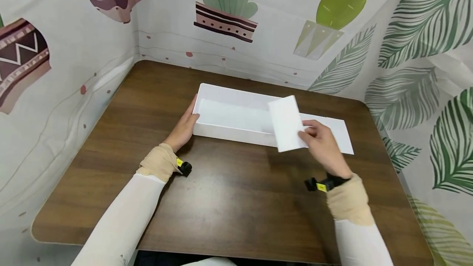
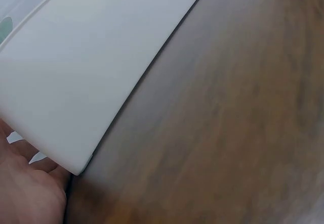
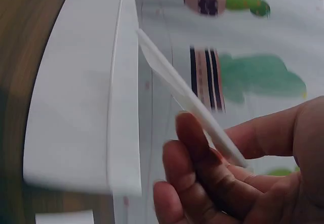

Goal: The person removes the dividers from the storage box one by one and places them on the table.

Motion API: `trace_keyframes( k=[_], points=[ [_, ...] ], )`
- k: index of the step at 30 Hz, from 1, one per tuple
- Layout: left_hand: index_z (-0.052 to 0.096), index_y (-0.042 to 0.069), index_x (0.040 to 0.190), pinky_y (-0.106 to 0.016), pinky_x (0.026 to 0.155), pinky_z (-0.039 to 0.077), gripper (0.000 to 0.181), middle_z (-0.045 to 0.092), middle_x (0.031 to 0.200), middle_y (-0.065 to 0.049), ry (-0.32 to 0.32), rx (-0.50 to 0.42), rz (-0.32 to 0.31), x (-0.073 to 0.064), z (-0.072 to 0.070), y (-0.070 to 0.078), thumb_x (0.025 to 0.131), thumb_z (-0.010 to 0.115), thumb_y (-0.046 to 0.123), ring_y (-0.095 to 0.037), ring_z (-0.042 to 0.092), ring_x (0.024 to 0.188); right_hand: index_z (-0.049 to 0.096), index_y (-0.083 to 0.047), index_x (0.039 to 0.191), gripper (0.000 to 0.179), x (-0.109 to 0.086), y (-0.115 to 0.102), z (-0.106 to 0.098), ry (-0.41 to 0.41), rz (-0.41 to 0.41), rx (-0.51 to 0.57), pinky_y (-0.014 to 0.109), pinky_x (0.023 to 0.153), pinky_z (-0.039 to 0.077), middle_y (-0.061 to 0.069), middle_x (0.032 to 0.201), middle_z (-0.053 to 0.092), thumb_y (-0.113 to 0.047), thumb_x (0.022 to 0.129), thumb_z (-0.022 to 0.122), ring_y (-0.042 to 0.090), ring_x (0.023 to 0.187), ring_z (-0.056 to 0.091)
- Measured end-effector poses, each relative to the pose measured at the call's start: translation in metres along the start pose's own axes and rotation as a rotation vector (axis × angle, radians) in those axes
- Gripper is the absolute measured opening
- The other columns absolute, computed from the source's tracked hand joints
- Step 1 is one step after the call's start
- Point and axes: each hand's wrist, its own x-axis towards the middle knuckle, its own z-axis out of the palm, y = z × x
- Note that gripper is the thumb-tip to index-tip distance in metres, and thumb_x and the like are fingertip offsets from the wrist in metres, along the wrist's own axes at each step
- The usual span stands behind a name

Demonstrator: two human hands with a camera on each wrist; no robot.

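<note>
A long, shallow, open white box (image 1: 236, 134) lies on the brown table, its inner floor bare where it shows. At the box's left end is my left hand (image 1: 183, 125), thumb at the rim and fingers along the outside of the end wall. The left wrist view shows the palm (image 2: 30, 193) beside the box's corner. Above the box's right part, my right hand (image 1: 323, 147) pinches a thin, flat white rectangular piece (image 1: 286, 124) between thumb and fingers. The right wrist view catches this piece (image 3: 187, 97) nearly edge-on, tilted.
A flat white panel (image 1: 341, 132) lies on the table at the right end of the box, partly hidden by my right hand. The brown wooden table (image 1: 221, 200) meets cloth walls (image 1: 166, 44) printed with cacti and leaves at its back and sides.
</note>
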Motion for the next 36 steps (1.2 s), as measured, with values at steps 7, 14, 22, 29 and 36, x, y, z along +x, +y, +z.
trace_keyframes(
  k=[7,14,22,29,36],
  points=[
    [0.002,0.013,0.168,-0.045,0.131,0.003,0.067,0.000,0.176,-0.001,0.000,0.002,0.013,0.000,-0.002,0.000,0.107,0.029,0.007,-0.020,0.001,0.162,0.058,0.008,0.129,0.043,-0.032,0.036,-0.051,0.009,0.094,-0.186,0.024,0.062,0.047,0.020,0.104,0.069,-0.028,0.107,0.054,0.013,0.077,0.057],
    [0.000,0.015,0.168,-0.046,0.131,0.001,0.067,0.000,0.176,0.001,-0.005,-0.007,0.015,0.003,-0.002,-0.008,0.108,0.028,0.007,-0.020,0.000,0.162,0.057,0.009,0.124,0.044,-0.051,0.076,-0.067,-0.089,0.185,-0.282,0.029,0.062,0.045,0.021,0.103,0.066,-0.032,0.108,0.052,0.019,0.079,0.055],
    [0.000,0.019,0.168,-0.044,0.131,0.002,0.067,-0.001,0.176,0.004,0.007,0.011,0.013,0.008,-0.001,-0.018,0.108,0.028,0.008,-0.015,0.000,0.161,0.060,0.008,0.114,0.038,-0.061,0.117,-0.068,-0.172,0.296,-0.299,0.033,0.066,0.045,0.012,0.091,0.064,-0.029,0.107,0.053,0.021,0.078,0.057],
    [0.001,0.011,0.168,-0.047,0.131,0.002,0.067,0.000,0.176,-0.005,-0.001,-0.013,0.022,0.001,-0.001,0.002,0.107,0.029,0.006,-0.022,0.001,0.162,0.063,0.009,0.109,0.038,-0.061,0.143,-0.064,-0.239,0.389,-0.232,0.033,0.066,0.055,0.008,0.085,0.065,-0.029,0.104,0.059,0.018,0.077,0.062],
    [0.003,0.009,0.168,-0.047,0.131,0.004,0.067,0.001,0.176,-0.007,-0.001,-0.015,0.029,0.000,0.000,0.004,0.106,0.030,0.006,-0.024,0.003,0.162,0.064,0.009,0.110,0.045,-0.057,0.158,-0.065,-0.241,0.383,-0.269,0.032,0.066,0.057,0.013,0.094,0.069,-0.035,0.101,0.068,0.018,0.079,0.064]
  ],
)
